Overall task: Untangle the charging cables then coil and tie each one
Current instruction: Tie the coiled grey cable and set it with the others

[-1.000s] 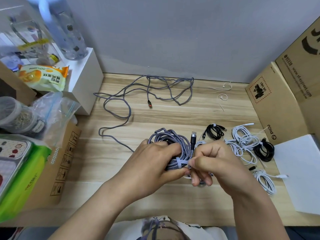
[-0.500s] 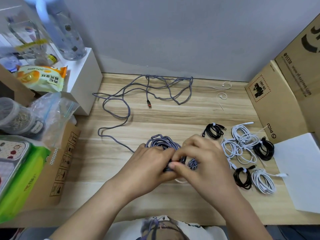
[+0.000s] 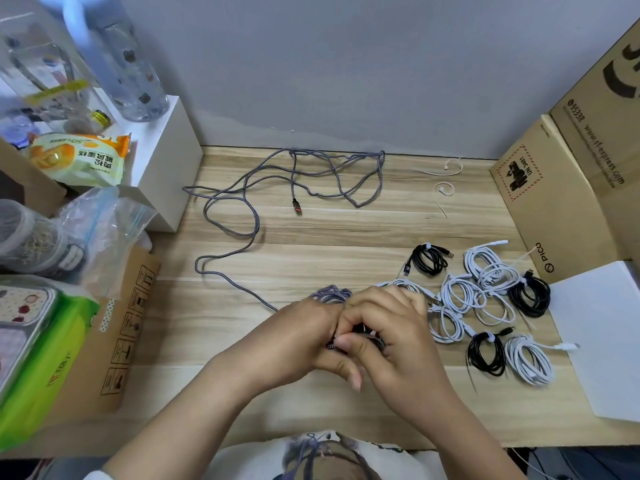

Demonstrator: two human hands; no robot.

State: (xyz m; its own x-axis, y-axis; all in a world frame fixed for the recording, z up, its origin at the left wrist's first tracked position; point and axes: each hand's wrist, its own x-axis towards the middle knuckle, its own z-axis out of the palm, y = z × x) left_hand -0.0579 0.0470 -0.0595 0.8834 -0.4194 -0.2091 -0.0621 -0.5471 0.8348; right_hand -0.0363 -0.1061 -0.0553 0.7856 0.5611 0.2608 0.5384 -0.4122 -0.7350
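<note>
A coiled braided grey cable (image 3: pixel 330 293) lies almost hidden under both hands at the desk's front middle. My left hand (image 3: pixel 304 337) grips the coil from the left. My right hand (image 3: pixel 388 337) curls over it from the right, fingers pinching at its middle; the tie itself is hidden. A second braided grey cable (image 3: pixel 256 216) sprawls loose across the far desk, its red-tipped plug (image 3: pixel 296 206) lying free. Several tied coils sit to the right: white coils (image 3: pixel 485 268) (image 3: pixel 528 363) and black coils (image 3: pixel 429 259) (image 3: pixel 530 294) (image 3: pixel 485 353).
Loose white ties (image 3: pixel 446 168) lie at the far right of the wooden desk (image 3: pixel 346 237). Cardboard boxes (image 3: pixel 554 188) stand along the right, a white sheet (image 3: pixel 602 337) beside them. A white stand (image 3: pixel 162 161), plastic bags (image 3: pixel 100 230) and a brown box (image 3: pixel 114 327) crowd the left.
My right hand has swung from pulling the white tie end at the coil's right side to folding over the coil, which has sunk under both hands.
</note>
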